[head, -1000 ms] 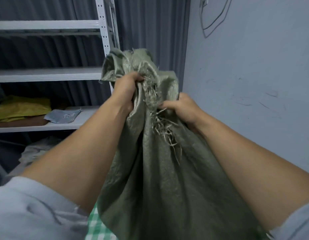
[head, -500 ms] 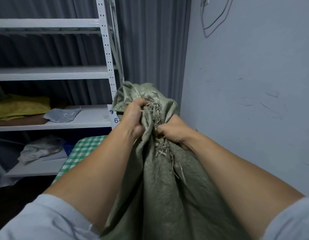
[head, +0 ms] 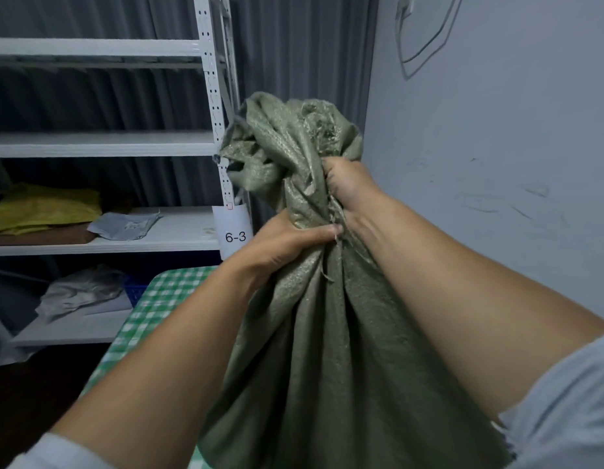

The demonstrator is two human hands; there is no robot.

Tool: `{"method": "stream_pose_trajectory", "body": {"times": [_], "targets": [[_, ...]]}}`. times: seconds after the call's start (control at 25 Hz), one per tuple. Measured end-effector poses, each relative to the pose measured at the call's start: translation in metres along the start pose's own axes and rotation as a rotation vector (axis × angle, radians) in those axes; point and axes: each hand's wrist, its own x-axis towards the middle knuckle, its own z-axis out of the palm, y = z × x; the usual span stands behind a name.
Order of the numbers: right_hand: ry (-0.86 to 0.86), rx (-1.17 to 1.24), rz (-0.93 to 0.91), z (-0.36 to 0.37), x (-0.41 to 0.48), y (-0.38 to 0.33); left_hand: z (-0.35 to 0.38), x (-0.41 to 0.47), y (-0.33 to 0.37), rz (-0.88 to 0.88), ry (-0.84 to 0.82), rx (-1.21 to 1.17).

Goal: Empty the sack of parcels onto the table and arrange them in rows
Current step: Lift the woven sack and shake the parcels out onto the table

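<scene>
While L hand point(head: 287, 247) & R hand point(head: 349, 184) grip sack point(head: 327, 350), contents hidden.

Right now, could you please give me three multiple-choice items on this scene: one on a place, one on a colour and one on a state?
1. The 6-3 label hangs on: A the wall; B the rack post; C a door.
2. The table cloth is: A plain red; B blue striped; C green-and-white checked.
3. The sack is: A bunched shut at its neck; B spread flat; C turned inside out.
Answers: 1 B, it is fixed low on the white perforated post. 2 C, the checks show left of the sack. 3 A, the left hand and right hand hold the gathered neck in a tight grip.
</scene>
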Motion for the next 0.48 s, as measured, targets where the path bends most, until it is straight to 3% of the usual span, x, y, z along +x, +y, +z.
{"method": "stream_pose_trajectory", "body": {"times": [0.16,0.24,0.4,0.48], "targets": [[-0.118,0.014,0.194,-0.008,-0.004,0.003,0.007,0.004,-0.009,-0.073,0.228,-0.05],[-0.172,-0.045,0.163,-0.017,-0.006,-0.001,0.008,0.007,-0.008,-0.105,0.336,-0.076],[-0.214,-0.534,-0.075,-0.048,-0.016,-0.007,-0.017,0.025,0.048,-0.084,0.538,-0.261],[-0.324,-0.736,-0.073,-0.058,-0.018,-0.003,-0.032,0.035,0.075,-0.08,0.556,-0.296]]}}
